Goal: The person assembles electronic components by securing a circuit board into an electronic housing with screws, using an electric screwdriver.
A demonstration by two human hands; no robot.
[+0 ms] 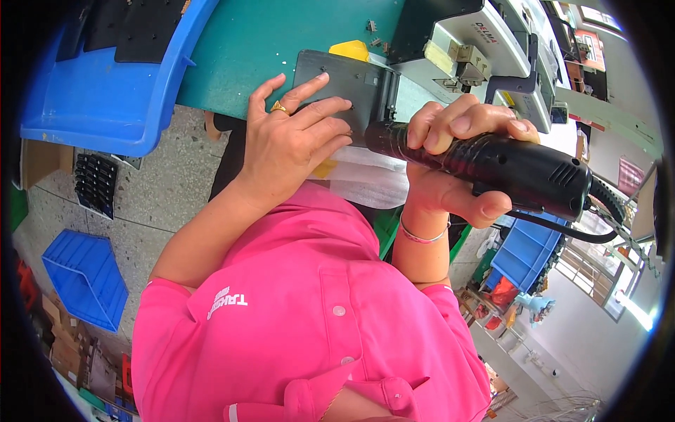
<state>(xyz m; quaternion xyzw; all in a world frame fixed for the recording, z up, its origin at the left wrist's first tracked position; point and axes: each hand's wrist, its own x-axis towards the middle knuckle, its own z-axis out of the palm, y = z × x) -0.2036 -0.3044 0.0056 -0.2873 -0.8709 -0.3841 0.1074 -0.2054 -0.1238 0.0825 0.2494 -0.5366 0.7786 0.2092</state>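
My right hand (457,151) is wrapped round a thick black corded tool (538,176) that looks like an electric screwdriver. Its narrower front end points left, beside a flat black plate (365,88) with a raised edge; the very tip is hard to make out. My left hand (285,144) lies with fingers spread on the plate's near left part, holding nothing. A few small dark spots, perhaps screws or holes, show near the fingertips. Under the plate's near side is a whitish translucent sheet (362,179).
A green work surface (232,56) carries a yellow piece (349,49), small metal parts (371,27) and a white-and-black machine (485,35). At the left stands a blue bin (165,91) holding black plates. A blue crate (88,281) sits on the floor. The tool's cable (594,235) trails right.
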